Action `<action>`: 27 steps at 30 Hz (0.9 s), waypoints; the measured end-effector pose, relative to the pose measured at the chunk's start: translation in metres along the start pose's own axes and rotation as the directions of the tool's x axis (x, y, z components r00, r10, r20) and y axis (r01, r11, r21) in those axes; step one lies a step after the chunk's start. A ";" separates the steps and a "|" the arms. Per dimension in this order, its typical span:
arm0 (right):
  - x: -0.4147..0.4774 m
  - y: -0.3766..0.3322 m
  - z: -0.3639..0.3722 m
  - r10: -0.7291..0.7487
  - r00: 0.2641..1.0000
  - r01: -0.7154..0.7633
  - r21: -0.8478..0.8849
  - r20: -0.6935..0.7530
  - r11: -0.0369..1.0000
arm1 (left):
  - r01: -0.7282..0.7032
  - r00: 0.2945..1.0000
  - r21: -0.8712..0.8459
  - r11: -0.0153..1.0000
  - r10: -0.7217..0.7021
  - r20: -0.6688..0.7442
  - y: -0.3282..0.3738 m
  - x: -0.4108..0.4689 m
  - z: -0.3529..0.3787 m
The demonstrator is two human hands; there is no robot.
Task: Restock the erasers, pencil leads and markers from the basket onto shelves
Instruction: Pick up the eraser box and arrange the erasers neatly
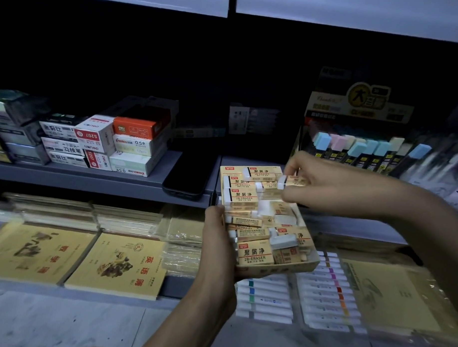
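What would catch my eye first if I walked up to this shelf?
First, the box crammed with tan erasers at centre, which the left hand grips by its left side. Over its far end the right hand pinches one eraser. Behind, at the right of the shelf, pastel erasers stand in a display.

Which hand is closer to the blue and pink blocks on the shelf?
The right. The right hand sits just below and left of the blocks, pinching an eraser. The left hand is farther down-left, gripping the side of the eraser box.
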State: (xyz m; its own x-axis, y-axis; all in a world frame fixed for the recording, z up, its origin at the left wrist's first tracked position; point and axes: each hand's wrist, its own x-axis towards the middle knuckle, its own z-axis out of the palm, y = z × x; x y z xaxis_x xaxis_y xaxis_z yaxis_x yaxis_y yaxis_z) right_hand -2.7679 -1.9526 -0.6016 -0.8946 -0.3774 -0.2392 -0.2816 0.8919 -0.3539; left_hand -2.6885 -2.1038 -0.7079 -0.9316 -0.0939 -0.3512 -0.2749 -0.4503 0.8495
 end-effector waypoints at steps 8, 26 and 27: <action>0.004 0.012 0.007 -0.076 0.987 0.083 0.046 -0.139 0.996 | 0.001 1.000 0.018 1.000 -0.001 -0.011 -0.002 0.001 0.000; -0.001 0.003 0.008 -0.141 0.984 0.125 -0.144 -0.110 0.982 | -0.007 1.000 0.017 1.000 0.007 -0.011 -0.003 0.003 0.000; 0.000 0.004 0.009 -0.121 0.990 0.110 -0.131 -0.077 0.985 | -0.011 1.000 0.018 1.000 0.011 -0.009 -0.003 0.003 0.000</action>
State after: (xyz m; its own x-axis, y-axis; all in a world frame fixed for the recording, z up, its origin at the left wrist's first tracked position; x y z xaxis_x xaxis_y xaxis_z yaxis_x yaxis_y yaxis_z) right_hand -2.7662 -1.9518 -0.6112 -0.8780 -0.4622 -0.1246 -0.4214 0.8698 -0.2567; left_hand -2.6902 -2.1030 -0.7115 -0.9324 -0.1064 -0.3455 -0.2693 -0.4332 0.8601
